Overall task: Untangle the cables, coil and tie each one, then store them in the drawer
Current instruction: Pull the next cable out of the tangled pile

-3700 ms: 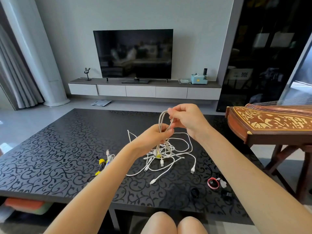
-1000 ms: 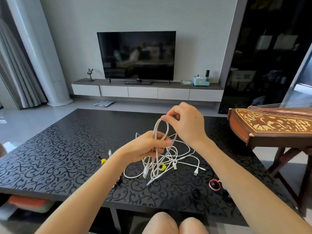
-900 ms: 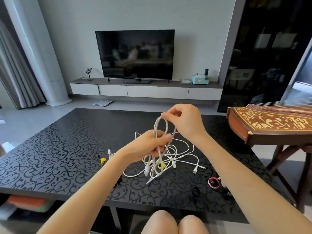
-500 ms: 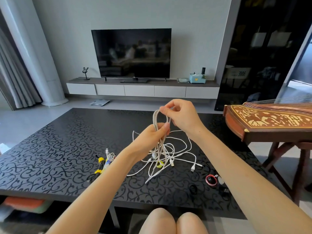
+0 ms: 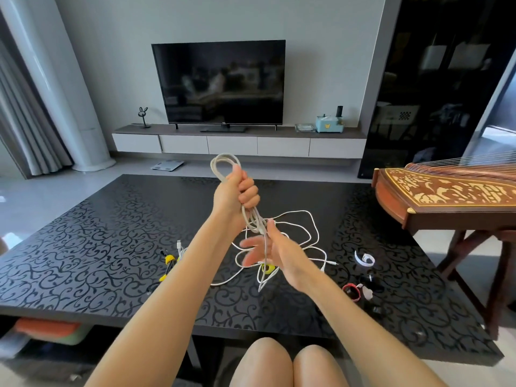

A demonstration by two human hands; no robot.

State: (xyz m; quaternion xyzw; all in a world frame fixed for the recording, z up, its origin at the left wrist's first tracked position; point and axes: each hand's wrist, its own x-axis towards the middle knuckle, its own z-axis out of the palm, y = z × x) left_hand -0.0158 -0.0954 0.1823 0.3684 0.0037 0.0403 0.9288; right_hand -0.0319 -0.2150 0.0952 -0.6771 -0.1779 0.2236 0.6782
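1. Left hand (image 5: 237, 191): raised above the black scroll-patterned table (image 5: 83, 247), fingers curled tight round the grey-white cable coil (image 5: 251, 217). It alone carries the coil.
2. Grey-white cable coil: held in the air, clear of the table. One end of the loops stands above the fist and the other hangs out below. Its long axis is near upright, with the bottom leaning a little to the right.
3. Trailing strand (image 5: 265, 247): the coil's free tail. It drops from the lower loops across the right palm towards the table, ending near a yellow tie ring (image 5: 268, 268).
4. Right hand (image 5: 279, 255): just below the left, fingers straight and spread, blurred, with the thumb up beside the strand. Whether the thumb pinches the strand cannot be told.
5. Governing relation: the tail lies below the coil, roughly in line with its axis, and the right hand is the nearer to it. The next wrap probably calls for that hand to lift the tail to the left fist.
6. Loose white cables (image 5: 304, 236): lying tangled on the table behind the hands. A bundle with yellow ties (image 5: 169, 263) lies to the left.
7. Change from half a second earlier: both hands were then level at the coil, the right pinching the top of the loop. The left now holds higher, and the right has dropped beneath it.
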